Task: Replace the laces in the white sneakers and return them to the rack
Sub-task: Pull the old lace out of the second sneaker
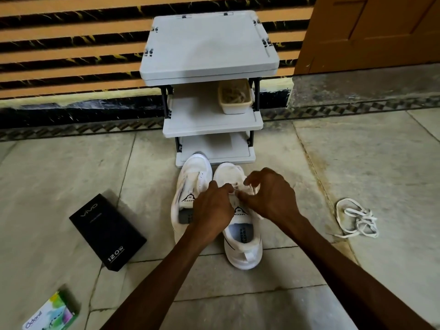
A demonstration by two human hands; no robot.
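Lacing a white sneaker (242, 244) at the centre of the frame
The left hand (212, 206) and right hand (269, 196) each pinch the lace (252, 188) with curled fingers; I think it should be pulled evenly and kept flat

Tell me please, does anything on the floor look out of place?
Yes. A loose white lace lies tangled on the floor to the right, apart from the sneakers. A black vivo box and a green Odonil packet lie to the left, away from the rack.
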